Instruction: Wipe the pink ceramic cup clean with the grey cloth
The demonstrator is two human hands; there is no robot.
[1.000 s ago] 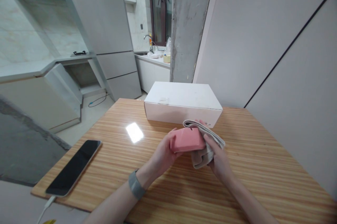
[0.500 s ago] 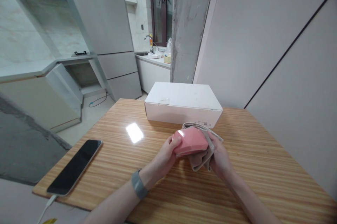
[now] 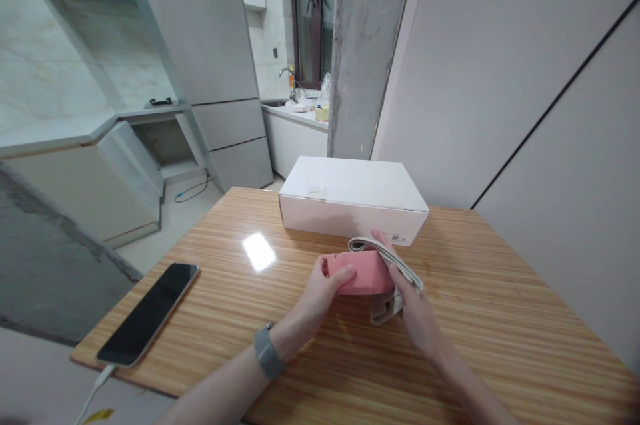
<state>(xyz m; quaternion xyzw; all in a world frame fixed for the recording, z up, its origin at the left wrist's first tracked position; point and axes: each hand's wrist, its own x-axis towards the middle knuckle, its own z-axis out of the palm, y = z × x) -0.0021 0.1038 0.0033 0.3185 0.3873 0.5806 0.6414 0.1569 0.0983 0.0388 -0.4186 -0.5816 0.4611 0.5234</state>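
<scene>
My left hand (image 3: 320,295) grips the left end of a small pink case (image 3: 360,273) just above the wooden table (image 3: 490,325), thumb on top. My right hand (image 3: 417,308) holds a folded beige cloth (image 3: 393,278) wrapped against the right end of the pink case, fingers closed over it. A grey band sits on my left wrist (image 3: 267,350). Both hands are close in front of a shut white box (image 3: 353,198).
A dark phone (image 3: 150,312) with a white cable lies near the table's left front corner. Behind the table stand a concrete pillar, a grey wall on the right, a fridge and kitchen counters with a sink.
The pink case has been turned in my hands, its narrow side now facing me, and the cloth has slid round its right end. The view has shifted slightly.
</scene>
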